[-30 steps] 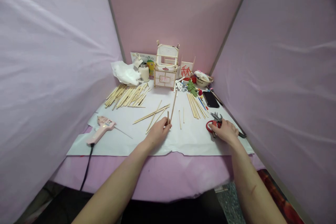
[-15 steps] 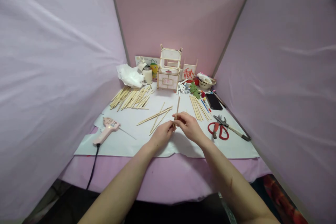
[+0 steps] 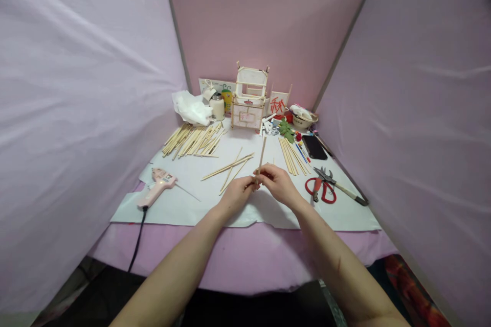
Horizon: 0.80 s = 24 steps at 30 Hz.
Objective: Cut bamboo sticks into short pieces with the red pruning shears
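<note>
Both hands meet over the front middle of the white sheet, closed around a thin wooden stick (image 3: 263, 152) that points up and away. My left hand (image 3: 238, 194) pinches its lower end, and my right hand (image 3: 276, 183) grips it just beside, fingertips touching. The stick's lower end is hidden by the fingers. A few loose sticks (image 3: 226, 167) lie crossed to the left of my hands. To the right is a neat row of sticks (image 3: 292, 156). Behind stands a small model (image 3: 248, 99) built of sticks and white panels.
A pink glue gun (image 3: 158, 188) with a black cord lies at left, below a big pile of sticks (image 3: 194, 140). Red-handled scissors (image 3: 326, 191), pliers-like cutters (image 3: 347, 193) and a black phone (image 3: 314, 147) are at right. A jar (image 3: 217, 107) and bowl (image 3: 302, 121) stand behind.
The view has shifted slightly, so everything on the table sits a little differently in the picture. Both hands keep hold of the stick in nearly the same pose.
</note>
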Tool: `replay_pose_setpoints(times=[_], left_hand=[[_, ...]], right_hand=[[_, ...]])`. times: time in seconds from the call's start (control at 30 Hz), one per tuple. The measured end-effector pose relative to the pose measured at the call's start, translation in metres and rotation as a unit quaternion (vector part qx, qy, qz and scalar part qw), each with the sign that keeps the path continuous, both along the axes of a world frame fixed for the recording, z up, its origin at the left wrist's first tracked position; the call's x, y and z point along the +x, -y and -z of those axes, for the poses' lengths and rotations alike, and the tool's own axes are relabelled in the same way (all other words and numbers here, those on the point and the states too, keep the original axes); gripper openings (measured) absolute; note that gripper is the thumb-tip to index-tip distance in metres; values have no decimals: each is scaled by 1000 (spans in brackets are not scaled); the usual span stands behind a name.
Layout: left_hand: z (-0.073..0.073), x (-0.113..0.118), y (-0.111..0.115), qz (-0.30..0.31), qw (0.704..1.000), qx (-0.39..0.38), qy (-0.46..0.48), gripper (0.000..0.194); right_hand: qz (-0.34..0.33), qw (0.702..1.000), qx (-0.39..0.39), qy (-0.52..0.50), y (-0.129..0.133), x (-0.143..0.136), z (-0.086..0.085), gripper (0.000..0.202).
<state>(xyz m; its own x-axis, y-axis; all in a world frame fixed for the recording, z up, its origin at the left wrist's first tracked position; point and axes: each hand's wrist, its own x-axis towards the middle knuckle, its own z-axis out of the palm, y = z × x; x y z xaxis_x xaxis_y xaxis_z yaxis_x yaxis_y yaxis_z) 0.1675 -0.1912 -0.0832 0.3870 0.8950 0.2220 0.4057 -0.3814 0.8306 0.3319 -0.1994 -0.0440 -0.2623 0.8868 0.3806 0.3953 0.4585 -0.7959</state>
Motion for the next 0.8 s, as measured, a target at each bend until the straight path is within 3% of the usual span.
replay_pose_setpoints(times=[0.47,0.8], left_hand=[[2,5,3,-37,997,-30,66,19],[2,5,2,-34,998,4,55,20]], right_hand=[[5,1000,-11,10,-2,0,3,9],[0,1000,-26,-8,-4,2,7,9]])
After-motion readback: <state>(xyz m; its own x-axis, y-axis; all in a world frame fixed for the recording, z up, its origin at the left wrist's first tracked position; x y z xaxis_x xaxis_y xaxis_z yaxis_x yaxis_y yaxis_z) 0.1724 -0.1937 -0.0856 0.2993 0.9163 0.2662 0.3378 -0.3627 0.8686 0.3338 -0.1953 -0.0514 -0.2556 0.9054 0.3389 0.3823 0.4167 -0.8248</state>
